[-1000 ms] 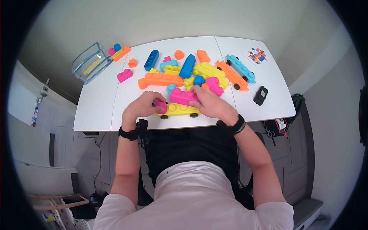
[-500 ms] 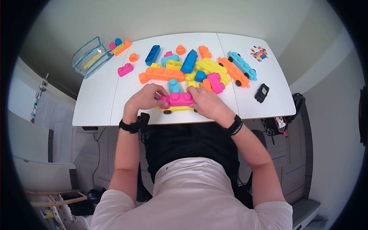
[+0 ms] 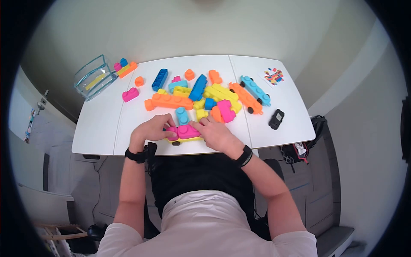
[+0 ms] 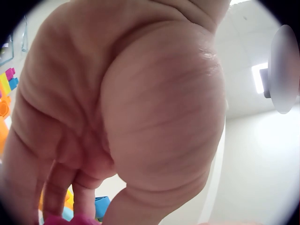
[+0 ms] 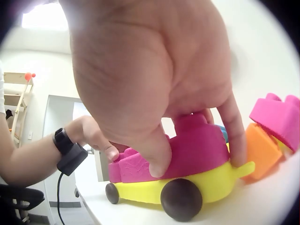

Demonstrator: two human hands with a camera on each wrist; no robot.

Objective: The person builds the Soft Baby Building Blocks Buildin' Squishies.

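Observation:
A yellow wheeled base [image 5: 218, 185] stands near the table's front edge, with a long pink block [image 5: 199, 152] seated along its top. My right hand [image 3: 220, 135] grips the right end of that block, thumb on the near side and fingers on the far side. At the base's left end sits a small pink block [image 3: 172, 133], which my left hand [image 3: 152, 128] pinches between thumb and fingers. The two pink blocks stand end to end. In the left wrist view the palm hides nearly all of the work. Just behind lies a light blue block [image 3: 182, 116].
Beyond the hands spreads a pile of blocks, including a long orange block [image 3: 171, 101] and a dark blue block [image 3: 198, 88]. An orange wheeled base [image 3: 246, 97] and a light blue wheeled base [image 3: 255, 91] stand at right, near a black device [image 3: 276, 119]. A clear case [image 3: 92, 79] is at far left.
The right hand has lowered the long pink block from a tilted hold onto the yellow base, beside the small pink block. The left hand keeps its place, and the head view has shifted.

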